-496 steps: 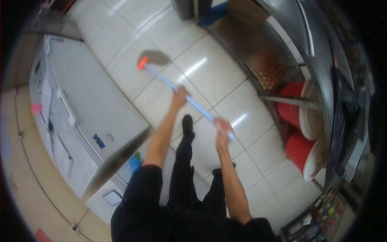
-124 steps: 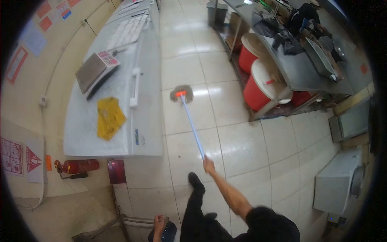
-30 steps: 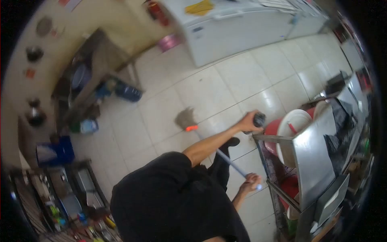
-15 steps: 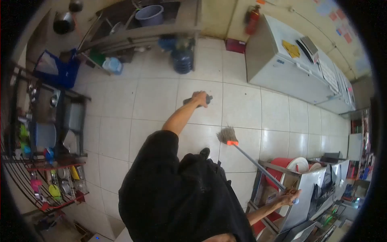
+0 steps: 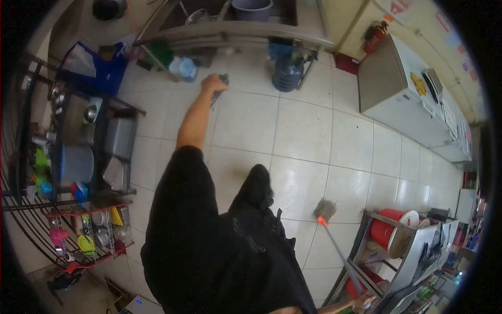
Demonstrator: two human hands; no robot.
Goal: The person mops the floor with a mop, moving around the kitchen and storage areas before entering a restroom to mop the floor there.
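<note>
Toward the near right, the broom (image 5: 340, 252) is slanting across the tiled floor (image 5: 298, 178), its long axis running from the right hand (image 5: 363, 302) up to the bristles (image 5: 326, 209), which are pointing far and slightly left. The right hand's grip is clamping around the handle's near end, beside the steel desk (image 5: 413, 267). Whether the bristles are touching the tiles, I cannot tell. On the far left, the left hand (image 5: 212, 83) is reaching out over the floor, its grip clamping around a dark object (image 5: 215, 98), which is slanting from far right to near left. Just beyond it, a pale blue container (image 5: 187, 69) is standing. On the far right, the white freezer (image 5: 397, 112) is showing a small blue label (image 5: 405, 98), too small to read, and is bearing a yellow cloth (image 5: 418, 83). Behind, wall papers (image 5: 454, 39) are showing unreadable print; one sheet (image 5: 399, 6) is carrying a red triangle. Red buckets (image 5: 384, 230) are sitting under the desk.
</note>
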